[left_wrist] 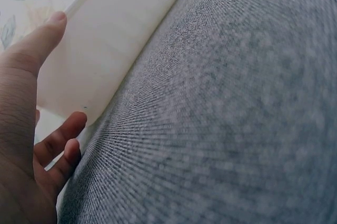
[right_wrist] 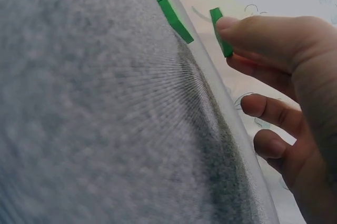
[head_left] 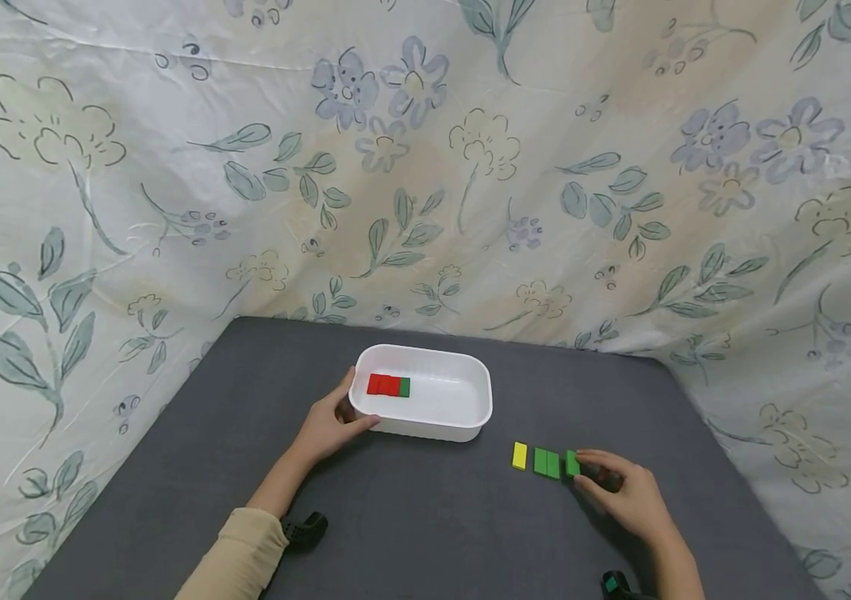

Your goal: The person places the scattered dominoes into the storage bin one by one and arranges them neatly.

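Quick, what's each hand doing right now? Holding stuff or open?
Left hand: holding one end of the white tub.
Right hand: pinching one green block.

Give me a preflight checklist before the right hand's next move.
1. Right hand has its green block: ok, pinched between thumb and finger.
2. Held block off the table: ok, a gap shows in the right wrist view.
3. Left hand on the white tray: ok, at its left end; grip firmness cannot tell.
4. Space in tray: ok, red pieces and one green piece sit toward the left, right part bare.
5. Low path to tray: not ok, two green blocks and a yellow block lie between; probably go over them.
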Motion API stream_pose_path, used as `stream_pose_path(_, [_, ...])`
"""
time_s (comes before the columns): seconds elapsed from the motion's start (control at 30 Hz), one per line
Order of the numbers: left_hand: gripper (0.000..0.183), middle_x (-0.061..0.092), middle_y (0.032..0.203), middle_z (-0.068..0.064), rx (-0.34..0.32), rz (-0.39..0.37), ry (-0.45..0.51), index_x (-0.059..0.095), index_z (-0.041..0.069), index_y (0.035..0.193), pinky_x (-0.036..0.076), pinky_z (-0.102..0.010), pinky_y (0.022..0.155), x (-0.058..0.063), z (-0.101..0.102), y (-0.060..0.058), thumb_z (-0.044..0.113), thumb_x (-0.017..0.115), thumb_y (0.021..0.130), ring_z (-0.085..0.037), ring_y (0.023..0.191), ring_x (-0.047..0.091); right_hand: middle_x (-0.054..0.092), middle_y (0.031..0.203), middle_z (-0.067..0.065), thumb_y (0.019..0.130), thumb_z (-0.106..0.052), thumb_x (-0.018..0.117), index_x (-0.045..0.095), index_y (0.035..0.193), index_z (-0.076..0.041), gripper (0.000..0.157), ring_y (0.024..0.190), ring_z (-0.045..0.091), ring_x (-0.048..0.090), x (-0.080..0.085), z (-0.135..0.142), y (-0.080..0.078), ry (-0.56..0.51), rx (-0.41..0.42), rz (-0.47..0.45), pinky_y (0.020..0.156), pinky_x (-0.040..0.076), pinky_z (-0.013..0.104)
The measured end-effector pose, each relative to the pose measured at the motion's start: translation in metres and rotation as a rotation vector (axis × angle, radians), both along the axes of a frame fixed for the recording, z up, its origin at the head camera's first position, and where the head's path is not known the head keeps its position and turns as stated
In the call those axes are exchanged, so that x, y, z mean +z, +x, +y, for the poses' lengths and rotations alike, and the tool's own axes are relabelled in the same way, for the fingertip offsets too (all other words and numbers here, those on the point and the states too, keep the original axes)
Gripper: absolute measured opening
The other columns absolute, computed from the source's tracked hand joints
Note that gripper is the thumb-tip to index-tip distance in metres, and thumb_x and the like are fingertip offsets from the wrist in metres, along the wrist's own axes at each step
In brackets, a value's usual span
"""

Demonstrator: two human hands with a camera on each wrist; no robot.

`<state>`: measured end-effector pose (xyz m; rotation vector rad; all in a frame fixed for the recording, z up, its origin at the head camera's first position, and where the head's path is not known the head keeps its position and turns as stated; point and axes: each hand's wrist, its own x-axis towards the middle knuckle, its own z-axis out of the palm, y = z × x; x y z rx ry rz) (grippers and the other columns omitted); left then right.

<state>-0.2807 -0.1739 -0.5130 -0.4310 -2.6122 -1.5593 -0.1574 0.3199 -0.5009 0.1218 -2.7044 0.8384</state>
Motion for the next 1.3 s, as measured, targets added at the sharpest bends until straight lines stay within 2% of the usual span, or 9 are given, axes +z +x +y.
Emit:
stream_pose_path(0.2, [0.107,0.064,0.093,-0.004,0.001,-0.001,-0.004,0.026,0.013,0.17,0.047,-0.027,0.068,-0.001,-0.001,-0.001,0.036,0.09,0.087,-0.018,0.082,0.056,0.077,0.102,0.003,0.086,-0.019,0.09,0.081,0.118,-0.014,0.034,0.067,0.005,0.048,0.001,-0.003,-0.002,-0.016,0.02,0.049,0.056,0.037,0.027])
stream_pose_path(0.4, [0.107,0.063,0.093,-0.003,0.007,0.005,-0.008,0.026,0.014,0.17,0.047,-0.027,0.068,-0.001,-0.004,0.0,0.037,0.09,0.087,-0.019,0.081,0.056,0.078,0.112,0.002,0.085,-0.019,0.091,0.082,0.117,-0.017,0.034,0.071,0.005,0.051,0.007,-0.012,-0.014,0.011,0.034,0.081,0.06,0.041,0.026])
stream_pose_path(0.67, [0.106,0.063,0.091,-0.003,0.006,0.012,-0.013,0.026,0.013,0.17,0.047,-0.027,0.068,-0.001,-0.006,0.0,0.035,0.089,0.087,-0.019,0.081,0.056,0.077,0.12,0.005,0.086,-0.018,0.091,0.083,0.115,-0.017,0.03,0.076,0.005,0.055,0.016,-0.033,-0.03,0.028,0.09,0.09,0.063,0.045,0.028])
stream_pose_path(0.9, [0.106,0.065,0.091,-0.002,0.01,0.009,-0.024,0.027,0.013,0.169,0.046,-0.027,0.068,-0.001,-0.004,0.0,0.037,0.089,0.087,-0.018,0.08,0.056,0.077,0.121,0.005,0.087,-0.018,0.09,0.082,0.115,-0.015,0.029,0.08,0.012,0.06,0.026,-0.058,-0.046,0.039,0.174,0.146,0.063,0.045,0.028])
stream_pose_path(1.3, [0.106,0.065,0.095,-0.003,0.005,-0.002,-0.015,0.028,0.014,0.169,0.048,-0.028,0.068,0.002,-0.001,0.001,0.038,0.09,0.087,-0.019,0.082,0.057,0.077,0.123,0.008,0.086,-0.016,0.089,0.082,0.116,-0.011,0.031,0.081,0.029,0.062,0.036,-0.106,-0.078,-0.023,0.247,0.153,0.063,0.042,0.028])
